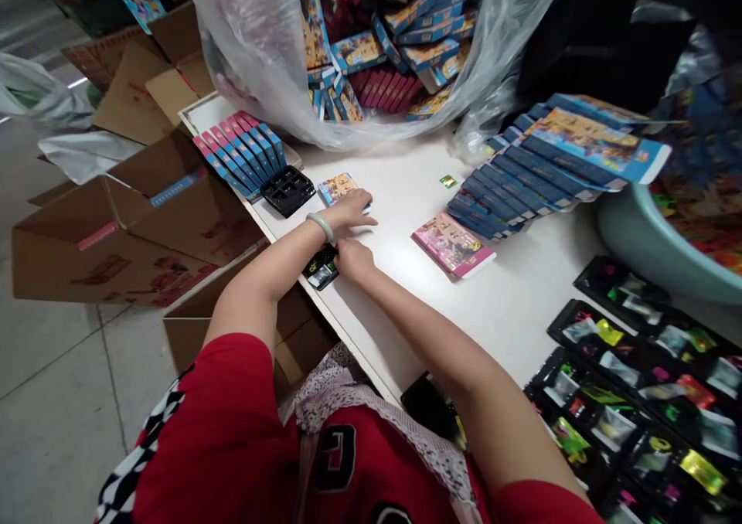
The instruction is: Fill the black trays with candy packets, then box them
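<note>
My left hand (349,209), with a pale bangle (321,226) on the wrist, lies over the near end of a flat blue picture box (335,187). Its thumb and fingers are spread apart. Close below it, my right hand (355,260) is closed at the right edge of a small black tray (321,275) holding little packets. That tray sits at the table's front edge, partly hidden by my left wrist and right fingers. An empty black compartment tray (287,191) rests just left of the blue box.
A row of blue and pink boxes (240,153) stands at the left. A pink box (453,244) lies near stacked blue boxes (522,172). Behind is a plastic bag (249,52) of boxes. Filled black trays (631,377) and a basin (649,238) are right; cartons (116,238) left.
</note>
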A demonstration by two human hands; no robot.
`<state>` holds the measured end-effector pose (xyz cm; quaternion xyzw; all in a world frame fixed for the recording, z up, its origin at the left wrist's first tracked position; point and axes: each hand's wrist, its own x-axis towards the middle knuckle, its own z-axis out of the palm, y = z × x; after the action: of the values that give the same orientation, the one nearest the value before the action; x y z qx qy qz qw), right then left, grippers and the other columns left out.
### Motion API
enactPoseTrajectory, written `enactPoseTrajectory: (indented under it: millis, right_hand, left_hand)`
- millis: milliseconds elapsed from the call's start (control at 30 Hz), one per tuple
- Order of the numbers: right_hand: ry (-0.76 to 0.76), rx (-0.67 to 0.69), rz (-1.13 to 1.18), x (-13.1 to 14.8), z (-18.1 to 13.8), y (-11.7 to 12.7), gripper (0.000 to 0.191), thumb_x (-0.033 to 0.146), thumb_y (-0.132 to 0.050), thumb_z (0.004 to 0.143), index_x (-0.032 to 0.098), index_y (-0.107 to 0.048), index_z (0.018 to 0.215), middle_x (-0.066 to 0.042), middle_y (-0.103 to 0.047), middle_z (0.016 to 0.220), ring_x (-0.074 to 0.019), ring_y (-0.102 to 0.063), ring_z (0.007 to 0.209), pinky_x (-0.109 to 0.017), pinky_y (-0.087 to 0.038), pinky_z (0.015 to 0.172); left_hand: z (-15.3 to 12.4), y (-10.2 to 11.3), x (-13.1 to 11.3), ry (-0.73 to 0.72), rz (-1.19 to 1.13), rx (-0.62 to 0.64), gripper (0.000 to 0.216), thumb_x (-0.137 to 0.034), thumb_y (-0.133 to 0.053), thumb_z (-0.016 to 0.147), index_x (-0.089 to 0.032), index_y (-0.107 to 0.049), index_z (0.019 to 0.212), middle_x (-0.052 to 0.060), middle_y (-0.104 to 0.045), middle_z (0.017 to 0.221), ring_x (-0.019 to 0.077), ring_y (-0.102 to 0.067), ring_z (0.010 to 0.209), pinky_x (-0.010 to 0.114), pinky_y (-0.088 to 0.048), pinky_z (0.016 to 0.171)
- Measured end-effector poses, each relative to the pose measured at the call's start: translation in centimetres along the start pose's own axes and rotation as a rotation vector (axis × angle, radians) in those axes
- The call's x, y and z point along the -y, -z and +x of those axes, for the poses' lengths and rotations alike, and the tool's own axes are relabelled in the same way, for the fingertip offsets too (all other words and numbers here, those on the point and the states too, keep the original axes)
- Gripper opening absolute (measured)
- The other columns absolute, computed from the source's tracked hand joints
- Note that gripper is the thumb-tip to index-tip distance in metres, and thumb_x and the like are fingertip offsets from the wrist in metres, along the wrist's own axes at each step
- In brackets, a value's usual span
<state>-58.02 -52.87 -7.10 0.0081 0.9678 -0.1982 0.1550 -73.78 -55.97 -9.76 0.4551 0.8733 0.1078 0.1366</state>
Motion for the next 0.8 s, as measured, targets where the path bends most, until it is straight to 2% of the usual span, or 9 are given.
enactPoseTrajectory:
  millis: [100, 233, 333, 433, 533, 600, 700, 800]
  right_hand:
    - [-0.011, 0.022, -0.031, -0.4, -0.5, 0.3, 0.034, 0.019, -0.048, 0.099, 0.015, -0.064, 0.129, -0.016, -0.070, 0.130, -0.0273, -0.066, 0.123, -0.035, -0.054, 0.095]
    - [-0.061, 0.023, -0.083, -3.5, -2.9, 0.7, 0.033, 0.019, -0.046, 0.100, 0.016, -0.064, 0.127, -0.015, -0.069, 0.130, -0.0266, -0.066, 0.120, -0.034, -0.054, 0.092]
    - [-0.122, 0.000, -0.081, -6.9, -5.9, 0.7, 0.032, 0.022, -0.046, 0.101, 0.018, -0.066, 0.126, -0.013, -0.070, 0.128, -0.0254, -0.066, 0.118, -0.033, -0.053, 0.089]
    - [-0.180, -0.022, -0.050, -10.2, -9.2, 0.8, 0.031, 0.021, -0.048, 0.100, 0.018, -0.067, 0.124, -0.012, -0.071, 0.126, -0.0252, -0.066, 0.117, -0.032, -0.052, 0.088]
    - [-0.223, -0.046, -0.005, -13.2, -12.3, 0.7, 0.030, 0.019, -0.050, 0.099, 0.017, -0.069, 0.123, -0.012, -0.072, 0.124, -0.0255, -0.067, 0.116, -0.033, -0.052, 0.090]
    - [-0.241, -0.097, 0.033, -14.7, -13.9, 0.4, 0.031, 0.017, -0.052, 0.098, 0.016, -0.069, 0.124, -0.013, -0.072, 0.124, -0.0263, -0.067, 0.115, -0.035, -0.053, 0.092]
    - [-0.166, -0.228, 0.077, -15.5, -15.6, -0.6, 0.036, 0.015, -0.053, 0.098, 0.016, -0.067, 0.130, -0.015, -0.071, 0.126, -0.0270, -0.066, 0.115, -0.039, -0.053, 0.097]
    - [0.052, -0.287, 0.069, -14.4, -16.2, -1.9, 0.040, 0.020, -0.060, 0.097, 0.018, -0.065, 0.137, -0.017, -0.065, 0.139, -0.0300, -0.058, 0.129, -0.047, -0.046, 0.110]
  left_hand:
    - [-1.0, 0.2, 0.8, 0.043, 0.012, -0.059, 0.065, -0.046, -0.084, 0.074, -0.013, -0.060, 0.125, 0.022, -0.054, 0.143, 0.0412, -0.047, 0.135, 0.054, -0.037, 0.117]
    - [-2.9, -0.7, 0.9, 0.129, 0.033, -0.084, 0.079, -0.041, -0.085, 0.071, -0.011, -0.055, 0.138, 0.024, -0.046, 0.154, 0.0463, -0.038, 0.144, 0.057, -0.029, 0.122]
    - [-3.8, -1.7, 1.0, 0.134, -0.009, -0.193, 0.058, -0.030, -0.073, 0.081, -0.013, -0.058, 0.135, 0.021, -0.051, 0.151, 0.0429, -0.041, 0.143, 0.057, -0.031, 0.122]
    - [-4.3, -2.5, 1.3, 0.036, -0.051, -0.290, 0.035, -0.020, -0.063, 0.084, -0.015, -0.062, 0.118, 0.020, -0.064, 0.129, 0.0376, -0.055, 0.126, 0.055, -0.043, 0.114]
    - [-4.9, -3.3, 0.8, -0.091, -0.043, -0.347, 0.016, -0.021, -0.061, 0.085, -0.019, -0.063, 0.101, 0.017, -0.069, 0.109, 0.0340, -0.061, 0.109, 0.052, -0.051, 0.103]
    - [-5.9, -3.9, -0.2, -0.159, -0.028, -0.373, 0.008, -0.026, -0.059, 0.089, -0.021, -0.063, 0.093, 0.015, -0.071, 0.105, 0.0323, -0.063, 0.104, 0.050, -0.053, 0.099]
    - [-7.7, -4.7, -2.4, -0.228, -0.036, -0.387, 0.017, -0.031, -0.053, 0.097, -0.021, -0.066, 0.092, 0.015, -0.073, 0.105, 0.0298, -0.066, 0.102, 0.046, -0.054, 0.095]
    - [-9.1, -5.3, -4.3, -0.264, -0.040, -0.382, 0.023, -0.030, -0.049, 0.100, -0.020, -0.066, 0.090, 0.015, -0.073, 0.101, 0.0276, -0.068, 0.098, 0.043, -0.056, 0.089]
